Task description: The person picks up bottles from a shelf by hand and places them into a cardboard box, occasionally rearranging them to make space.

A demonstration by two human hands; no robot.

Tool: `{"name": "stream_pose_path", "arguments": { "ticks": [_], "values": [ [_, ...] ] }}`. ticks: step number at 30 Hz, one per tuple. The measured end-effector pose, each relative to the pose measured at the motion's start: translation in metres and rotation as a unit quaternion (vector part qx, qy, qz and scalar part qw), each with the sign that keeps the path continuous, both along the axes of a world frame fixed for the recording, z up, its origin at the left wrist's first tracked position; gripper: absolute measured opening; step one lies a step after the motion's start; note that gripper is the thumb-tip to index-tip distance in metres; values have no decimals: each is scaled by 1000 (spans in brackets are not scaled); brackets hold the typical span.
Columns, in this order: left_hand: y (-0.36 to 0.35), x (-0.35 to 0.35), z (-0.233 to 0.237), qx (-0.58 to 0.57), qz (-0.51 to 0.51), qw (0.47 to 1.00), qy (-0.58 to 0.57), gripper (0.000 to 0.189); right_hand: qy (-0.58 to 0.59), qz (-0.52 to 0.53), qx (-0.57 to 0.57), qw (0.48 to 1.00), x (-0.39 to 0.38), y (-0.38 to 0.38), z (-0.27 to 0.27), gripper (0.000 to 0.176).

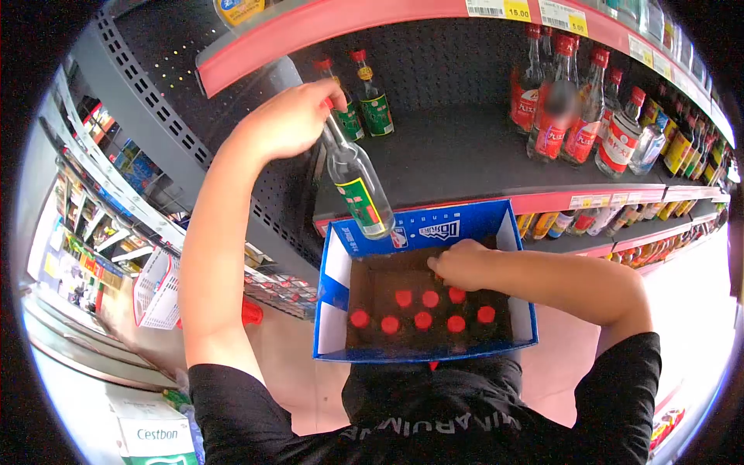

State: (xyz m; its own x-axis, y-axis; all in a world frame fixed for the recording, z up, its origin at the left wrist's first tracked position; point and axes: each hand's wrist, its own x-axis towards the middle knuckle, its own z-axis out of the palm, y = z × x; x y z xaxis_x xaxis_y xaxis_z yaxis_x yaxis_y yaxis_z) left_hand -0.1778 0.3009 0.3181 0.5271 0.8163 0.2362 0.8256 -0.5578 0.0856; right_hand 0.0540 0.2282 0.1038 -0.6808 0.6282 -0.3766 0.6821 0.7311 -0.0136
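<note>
shop shelf (pixel 465 155); bottle (pixel 358 186) in left hand (pixel 291 120)

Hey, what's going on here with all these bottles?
A person stands at a shop shelf with an open blue box in front of them. Their left hand holds a clear bottle with a green label by the neck, tilted just above the box. Their right hand is down inside the box, among the red-capped bottles. Two green-labelled bottles stand at the back of the shelf, with red-labelled bottles further right.
</note>
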Motion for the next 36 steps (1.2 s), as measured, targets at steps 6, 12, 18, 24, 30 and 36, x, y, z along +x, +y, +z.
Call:
{"name": "stream_pose_path", "arguments": {
  "ticks": [6, 12, 18, 24, 30, 36],
  "values": [
    [33, -18, 13, -16, -3, 1000, -6, 18, 11, 8, 3, 1000, 2, 3, -7, 32],
    [88, -18, -7, 65, 87, 993, 54, 25, 17, 8, -1, 1000, 2, 2, -5, 33],
    [136, -14, -25, 86, 125, 988, 31, 25, 4, 13, -15, 1000, 3, 4, -8, 34],
    [150, -18, -38, 106, 114, 987, -38, 26, 4, 12, -9, 1000, 2, 4, -9, 35],
    [151, -20, -48, 120, 123, 982, -78, 32, 14, 18, -6, 1000, 4, 3, -6, 36],
    [151, -20, -56, 153, 105, 977, -102, 44, 19, 14, 0, 1000, 4, 4, -13, 34]
  ]
}}
